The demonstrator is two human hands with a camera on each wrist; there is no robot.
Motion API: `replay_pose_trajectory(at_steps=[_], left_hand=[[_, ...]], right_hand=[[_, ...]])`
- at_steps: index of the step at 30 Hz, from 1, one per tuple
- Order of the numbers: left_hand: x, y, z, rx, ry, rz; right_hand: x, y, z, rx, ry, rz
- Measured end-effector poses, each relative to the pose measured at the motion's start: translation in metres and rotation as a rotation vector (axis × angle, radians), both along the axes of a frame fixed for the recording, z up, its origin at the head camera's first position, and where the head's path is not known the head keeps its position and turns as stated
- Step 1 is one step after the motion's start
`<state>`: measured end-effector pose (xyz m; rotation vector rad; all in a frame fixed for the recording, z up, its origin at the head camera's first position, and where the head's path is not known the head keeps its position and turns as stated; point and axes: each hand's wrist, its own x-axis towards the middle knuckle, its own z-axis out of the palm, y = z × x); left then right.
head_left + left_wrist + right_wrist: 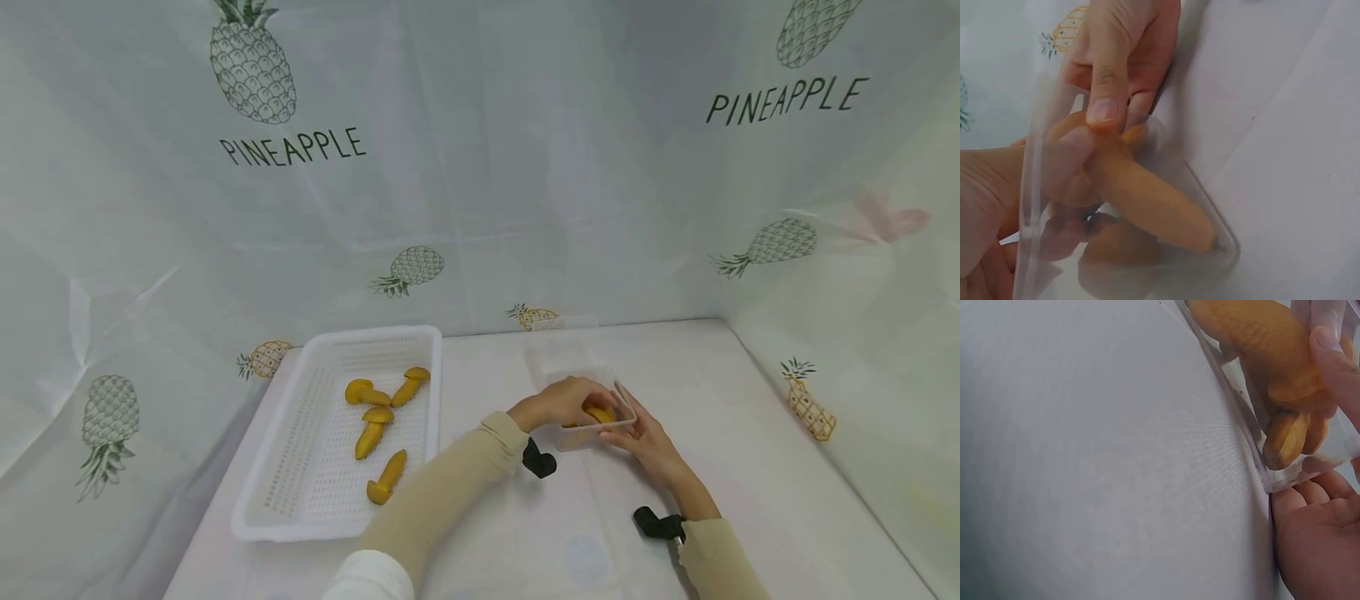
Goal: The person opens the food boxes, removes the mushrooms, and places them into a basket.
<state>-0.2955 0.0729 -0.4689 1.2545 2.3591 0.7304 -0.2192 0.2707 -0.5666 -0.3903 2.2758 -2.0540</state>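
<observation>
A clear plastic box (577, 439) stands on the table with its lid thrown back behind it. My left hand (566, 402) reaches into the box, its thumb and fingers curled on a yellow-brown mushroom (1154, 203). At the box's right side, my right hand (651, 446) grips the wall, with the thumb (1338, 369) on the near side and other fingers lower along the box. More mushroom pieces (1288, 439) show through the plastic in the right wrist view. Part of the left hand's fingertips is hidden by the box and mushrooms.
A white perforated basket (273, 525) stands on the left, with several mushrooms (373, 432) lying apart inside it. The left forearm passes close by its right edge. A pineapple-print sheet (495, 167) hangs behind and at both sides of the white-covered table (795, 517).
</observation>
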Motion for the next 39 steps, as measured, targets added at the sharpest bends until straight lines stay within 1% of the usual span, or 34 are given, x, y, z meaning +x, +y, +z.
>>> replay_pose_trajectory(at_steps=[3, 5, 7, 12, 15, 20, 23, 26, 30, 33, 39], left_hand=[[0.002, 0.002, -0.002, -0.058, 0.084, 0.010], [0.003, 0.002, -0.003, -0.081, 0.121, 0.018], [0.003, 0.002, -0.004, -0.084, 0.134, 0.019], [0.002, 0.001, -0.006, -0.055, 0.142, 0.003], [0.001, -0.001, -0.005, -0.025, 0.124, -0.002], [-0.001, -0.003, -0.004, 0.058, 0.066, -0.019], [-0.002, -0.005, -0.001, 0.107, 0.043, -0.029], [-0.002, -0.007, 0.002, 0.143, 0.024, -0.011], [-0.003, -0.012, 0.004, 0.182, -0.005, 0.033], [-0.004, -0.017, 0.006, 0.220, -0.048, 0.059], [-0.010, -0.030, 0.015, 0.344, -0.147, 0.083]], right_hand=[[0.001, 0.001, 0.000, -0.005, 0.001, 0.001], [0.001, 0.001, 0.000, -0.010, 0.002, 0.006], [0.001, 0.001, 0.000, -0.012, 0.006, 0.013], [0.000, 0.001, 0.000, -0.021, 0.014, 0.027], [0.000, 0.000, 0.001, -0.006, 0.014, 0.025], [0.001, -0.001, 0.003, 0.045, -0.006, -0.003], [0.002, -0.001, 0.005, 0.048, -0.019, -0.012], [0.002, -0.001, 0.006, 0.042, -0.025, -0.013], [0.002, -0.003, 0.007, 0.059, -0.035, -0.021], [0.002, -0.003, 0.006, 0.082, -0.035, -0.031], [0.002, -0.003, 0.007, 0.119, -0.018, -0.044]])
